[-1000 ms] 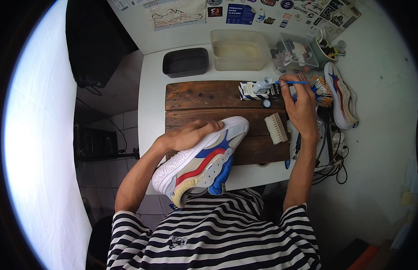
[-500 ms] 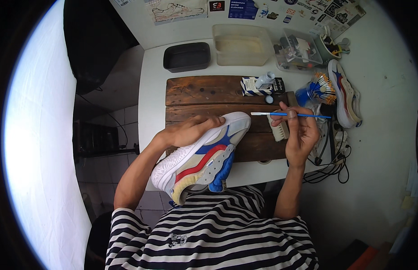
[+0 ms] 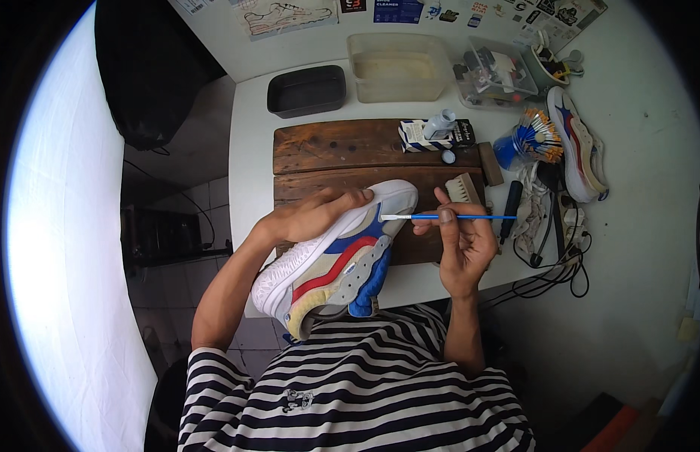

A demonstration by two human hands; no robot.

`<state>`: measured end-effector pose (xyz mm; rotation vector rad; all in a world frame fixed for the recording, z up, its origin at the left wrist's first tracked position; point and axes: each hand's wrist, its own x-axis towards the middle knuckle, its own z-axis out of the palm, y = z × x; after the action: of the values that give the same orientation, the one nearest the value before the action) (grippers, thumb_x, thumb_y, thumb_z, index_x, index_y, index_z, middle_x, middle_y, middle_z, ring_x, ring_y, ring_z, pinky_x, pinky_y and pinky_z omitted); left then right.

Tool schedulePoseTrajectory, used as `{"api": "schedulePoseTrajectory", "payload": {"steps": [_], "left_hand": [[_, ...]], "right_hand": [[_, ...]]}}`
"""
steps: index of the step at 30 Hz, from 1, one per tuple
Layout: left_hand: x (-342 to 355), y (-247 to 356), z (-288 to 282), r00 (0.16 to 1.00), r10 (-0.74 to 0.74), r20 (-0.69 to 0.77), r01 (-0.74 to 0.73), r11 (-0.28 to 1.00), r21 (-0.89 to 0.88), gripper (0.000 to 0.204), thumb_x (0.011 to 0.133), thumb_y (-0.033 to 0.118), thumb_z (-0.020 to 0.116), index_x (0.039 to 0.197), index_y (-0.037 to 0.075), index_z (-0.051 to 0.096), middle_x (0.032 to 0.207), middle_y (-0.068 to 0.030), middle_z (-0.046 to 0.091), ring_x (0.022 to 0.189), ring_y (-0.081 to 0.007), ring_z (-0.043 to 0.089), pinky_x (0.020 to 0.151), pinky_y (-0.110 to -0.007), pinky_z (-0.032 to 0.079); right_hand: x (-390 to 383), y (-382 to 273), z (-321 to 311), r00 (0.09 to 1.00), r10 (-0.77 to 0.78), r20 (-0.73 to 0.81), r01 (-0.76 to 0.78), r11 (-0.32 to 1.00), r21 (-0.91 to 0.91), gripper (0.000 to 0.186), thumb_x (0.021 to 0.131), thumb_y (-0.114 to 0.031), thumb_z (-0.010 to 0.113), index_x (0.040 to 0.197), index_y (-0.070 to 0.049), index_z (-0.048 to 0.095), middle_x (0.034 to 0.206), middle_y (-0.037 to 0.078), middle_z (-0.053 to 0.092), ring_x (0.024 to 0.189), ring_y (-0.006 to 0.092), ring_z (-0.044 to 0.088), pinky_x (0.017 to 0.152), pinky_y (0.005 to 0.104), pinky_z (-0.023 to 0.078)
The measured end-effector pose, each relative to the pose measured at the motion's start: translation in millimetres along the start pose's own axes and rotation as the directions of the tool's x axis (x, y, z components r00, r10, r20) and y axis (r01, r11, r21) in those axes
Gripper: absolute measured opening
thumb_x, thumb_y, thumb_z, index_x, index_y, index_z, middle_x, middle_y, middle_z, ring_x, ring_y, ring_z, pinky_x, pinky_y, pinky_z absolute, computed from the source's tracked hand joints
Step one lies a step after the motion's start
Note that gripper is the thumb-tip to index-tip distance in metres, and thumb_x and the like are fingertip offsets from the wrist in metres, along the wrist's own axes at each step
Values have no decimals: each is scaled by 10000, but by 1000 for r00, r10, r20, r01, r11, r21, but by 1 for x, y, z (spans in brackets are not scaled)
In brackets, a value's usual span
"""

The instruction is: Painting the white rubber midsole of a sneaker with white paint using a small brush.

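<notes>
My left hand (image 3: 305,216) grips a white sneaker (image 3: 338,279) with blue, red and cream panels, tilted on its side near the desk's front edge. My right hand (image 3: 461,245) holds a thin blue paintbrush (image 3: 470,217) level, its pale tip at the shoe's toe-side panel. Behind that hand lies a wooden scrub brush (image 3: 460,190) on the wooden board (image 3: 331,142). An open small bottle (image 3: 439,124) stands on a striped box (image 3: 417,138), with a round cap (image 3: 448,157) beside it.
The white desk (image 3: 252,135) holds a dark tray (image 3: 305,89), two clear plastic containers (image 3: 395,68) (image 3: 500,75), a bundle of brushes (image 3: 527,143), a second sneaker (image 3: 576,139) and tangled cables (image 3: 561,279). A white lit panel (image 3: 71,226) stands at left.
My right hand has come down and leftward from beside the bottle, bringing the paintbrush tip onto the sneaker. My left hand still holds the shoe in much the same place.
</notes>
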<state>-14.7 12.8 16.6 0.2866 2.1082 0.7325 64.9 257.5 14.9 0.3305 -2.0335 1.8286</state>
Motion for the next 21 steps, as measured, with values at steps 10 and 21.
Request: {"api": "schedulePoseTrajectory", "payload": {"steps": [10, 21], "left_hand": [[-15, 21, -8, 999, -47, 8, 47, 999, -1, 561, 1044, 521, 239, 1476, 254, 477, 1398, -138, 547, 1233, -284, 582, 1080, -377, 426], [-6, 9, -3, 1000, -20, -1, 20, 1000, -12, 548, 1048, 507, 244, 1470, 249, 480, 1404, -148, 538, 1272, -291, 554, 1096, -371, 414]], "right_hand": [[-4, 6, -2, 998, 42, -48, -44, 998, -55, 137, 1038, -88, 516, 1033, 44, 548, 771, 180, 713, 691, 191, 711, 1085, 509, 452], [-1, 3, 4, 1000, -11, -23, 10, 999, -53, 141, 1037, -94, 523, 1033, 44, 553, 763, 178, 712, 685, 186, 714, 1094, 515, 445]]}}
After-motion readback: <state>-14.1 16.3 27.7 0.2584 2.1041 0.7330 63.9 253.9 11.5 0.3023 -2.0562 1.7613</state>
